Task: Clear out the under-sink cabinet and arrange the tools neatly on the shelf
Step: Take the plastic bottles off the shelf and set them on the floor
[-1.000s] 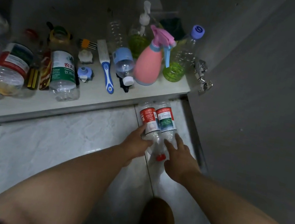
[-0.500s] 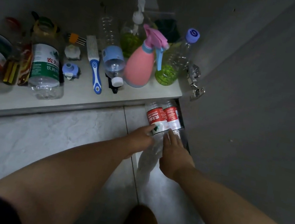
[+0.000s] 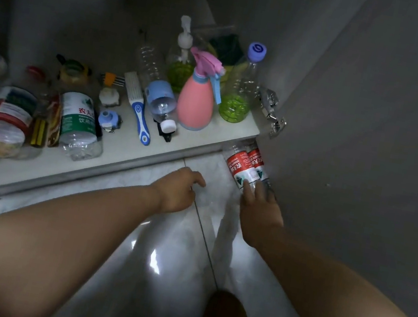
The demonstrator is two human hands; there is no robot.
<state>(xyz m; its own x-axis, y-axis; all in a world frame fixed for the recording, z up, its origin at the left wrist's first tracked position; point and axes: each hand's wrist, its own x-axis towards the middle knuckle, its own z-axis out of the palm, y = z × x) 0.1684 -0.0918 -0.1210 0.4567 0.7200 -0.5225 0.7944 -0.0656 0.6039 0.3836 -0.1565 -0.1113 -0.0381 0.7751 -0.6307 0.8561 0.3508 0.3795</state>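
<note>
Cf. 0.5 s prior: two red-label bottles [image 3: 243, 164], slid along the floor [image 3: 181, 279] to the front edge of the shelf [image 3: 130, 155] beside the cabinet door [image 3: 367, 172], are touched only by the straight-fingered right grip [image 3: 260, 209], the left grip [image 3: 177, 189] having been withdrawn, loosely curled & empty; shelving judged pending.

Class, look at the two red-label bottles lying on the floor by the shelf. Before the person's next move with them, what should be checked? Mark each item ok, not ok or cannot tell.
1. Right hand reaches the bottles: ok, its fingertips touch them.
2. Bottles gripped: not ok, the fingers lie straight on them, not curled round.
3. Left hand helping: not ok, it is apart from the bottles, over the floor.
4. Bare room on the shelf: ok, along its front edge.
5. Caps on: cannot tell, the right hand hides them.
</note>
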